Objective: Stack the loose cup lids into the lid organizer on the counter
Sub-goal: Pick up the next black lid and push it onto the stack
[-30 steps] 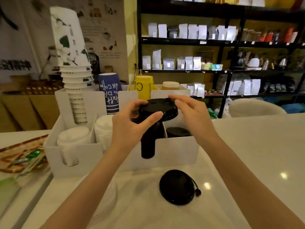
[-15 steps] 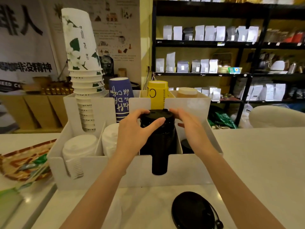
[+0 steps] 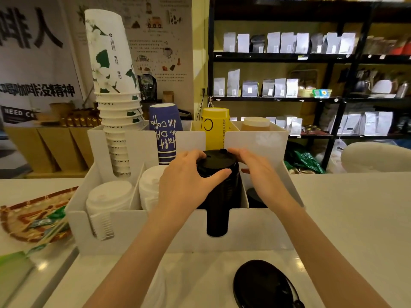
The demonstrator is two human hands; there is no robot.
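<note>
A white lid organizer [image 3: 155,232] stands on the counter in front of me. In its third front slot sits a tall stack of black lids [image 3: 219,185], visible down through the front cut-out. My left hand [image 3: 184,181] wraps the left side and top of that stack, thumb across the front. My right hand [image 3: 258,170] rests flat against the stack's right side, fingers apart. A loose black lid [image 3: 262,283] lies on the counter near me. More black lids [image 3: 254,196] lie low in the right-hand slot.
White lids [image 3: 109,196] fill the two left slots. Stacked paper cups [image 3: 115,94], a blue cup stack [image 3: 165,134], a yellow one [image 3: 214,127] and a brown one [image 3: 255,123] fill the back row. A woven tray [image 3: 26,218] with packets sits left. Shelving stands behind.
The black lid held above the organizer a second ago has come down onto the stack in the slot. Both hands lowered with it, and my view moved closer to the organizer.
</note>
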